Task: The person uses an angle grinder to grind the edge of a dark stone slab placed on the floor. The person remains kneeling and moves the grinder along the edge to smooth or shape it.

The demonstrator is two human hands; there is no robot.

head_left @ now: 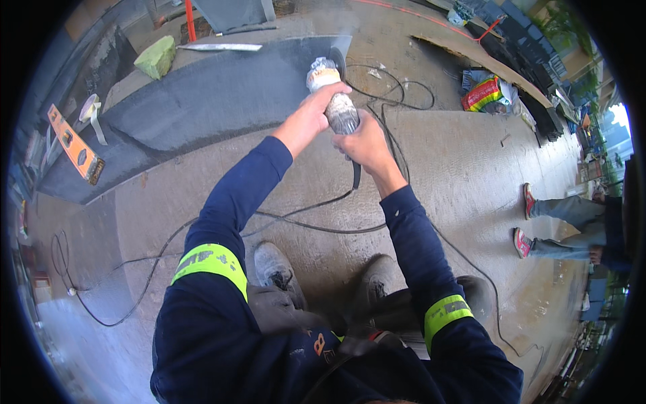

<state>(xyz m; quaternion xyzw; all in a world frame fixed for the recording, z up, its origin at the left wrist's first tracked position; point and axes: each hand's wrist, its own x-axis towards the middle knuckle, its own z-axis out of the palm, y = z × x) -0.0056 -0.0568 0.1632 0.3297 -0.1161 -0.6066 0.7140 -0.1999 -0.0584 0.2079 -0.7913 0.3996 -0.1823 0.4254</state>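
An angle grinder (pixel 343 114), dusty and whitish, is held out in front of me with both hands. My left hand (pixel 312 116) is closed around its body near the head. My right hand (pixel 364 142) grips the rear end, where the black cord leaves. The dark cutting disc (pixel 338 62) sits at the far right end of a long dark grey stone slab (pixel 222 91). A faint haze of dust hangs there; whether the disc touches the slab I cannot tell.
On the slab's left lie an orange spirit level (pixel 75 145) and a tape roll (pixel 89 108). A greenish block (pixel 156 57) and a pale strip (pixel 222 47) lie along its far edge. Black cable (pixel 316 229) loops around my shoes (pixel 276 266). Another person's legs (pixel 565 215) are at right, near a colourful bag (pixel 486 94).
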